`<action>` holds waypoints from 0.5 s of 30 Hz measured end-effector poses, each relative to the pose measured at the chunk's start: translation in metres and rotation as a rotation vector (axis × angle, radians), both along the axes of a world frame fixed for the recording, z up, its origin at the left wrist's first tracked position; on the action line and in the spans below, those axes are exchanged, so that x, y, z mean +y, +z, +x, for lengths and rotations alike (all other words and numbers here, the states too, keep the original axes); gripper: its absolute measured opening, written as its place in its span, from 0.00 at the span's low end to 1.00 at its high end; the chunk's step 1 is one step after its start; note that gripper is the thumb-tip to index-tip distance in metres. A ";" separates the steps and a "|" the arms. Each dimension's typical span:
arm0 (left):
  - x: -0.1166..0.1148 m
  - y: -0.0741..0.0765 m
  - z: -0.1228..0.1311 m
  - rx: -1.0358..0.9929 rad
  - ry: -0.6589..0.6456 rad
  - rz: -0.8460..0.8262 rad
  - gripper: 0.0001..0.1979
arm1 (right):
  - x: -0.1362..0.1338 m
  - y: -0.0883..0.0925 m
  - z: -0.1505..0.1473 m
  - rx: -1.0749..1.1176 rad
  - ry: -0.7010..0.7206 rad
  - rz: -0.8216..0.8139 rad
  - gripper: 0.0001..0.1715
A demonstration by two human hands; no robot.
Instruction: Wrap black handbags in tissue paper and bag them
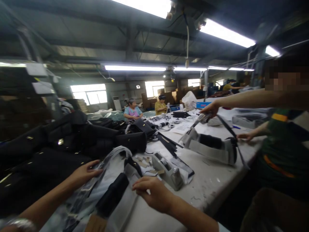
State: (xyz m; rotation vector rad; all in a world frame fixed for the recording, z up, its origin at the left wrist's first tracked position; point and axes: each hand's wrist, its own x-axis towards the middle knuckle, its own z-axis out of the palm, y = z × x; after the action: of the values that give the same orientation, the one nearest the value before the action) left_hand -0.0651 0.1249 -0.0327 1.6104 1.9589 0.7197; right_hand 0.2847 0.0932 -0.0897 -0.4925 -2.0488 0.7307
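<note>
Low in the view lies a black handbag [113, 195], partly wrapped in a white sheet [125, 201]. A strap covered in clear wrap [115, 154] arches up from it. My left hand [84, 174] is at the left of the bag, its fingers closed on the wrapped strap. On the other side, my right hand [154, 193] pinches the edge of the white sheet near the bag's end. Beyond that hand stands a grey tape dispenser [167, 170], with scraps of brown card [145, 161] beside it.
A big heap of black bags [60, 158] fills the left. At right, a co-worker's hand [210, 109] lifts the strap of another white-wrapped bag [210, 145] on the white table [193, 193]. Dark flat strips [167, 145] lie mid-table. Two people sit at the far side.
</note>
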 end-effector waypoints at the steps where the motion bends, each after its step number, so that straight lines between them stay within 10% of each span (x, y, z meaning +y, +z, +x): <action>1: -0.006 0.014 0.006 -0.053 0.006 0.028 0.55 | 0.001 0.011 0.000 0.006 0.000 0.019 0.14; 8: -0.049 0.093 0.052 -0.339 -0.163 0.032 0.47 | 0.021 0.075 -0.015 0.057 0.001 0.177 0.12; 15: -0.074 0.100 0.063 -0.587 -0.413 -0.093 0.35 | 0.042 0.081 -0.038 -0.126 -0.035 0.325 0.10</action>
State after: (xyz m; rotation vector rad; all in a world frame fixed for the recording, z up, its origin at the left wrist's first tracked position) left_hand -0.0021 0.0507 0.0673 1.4649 1.1833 0.8003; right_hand 0.2464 0.1351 -0.0083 -0.3932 -2.2165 0.3418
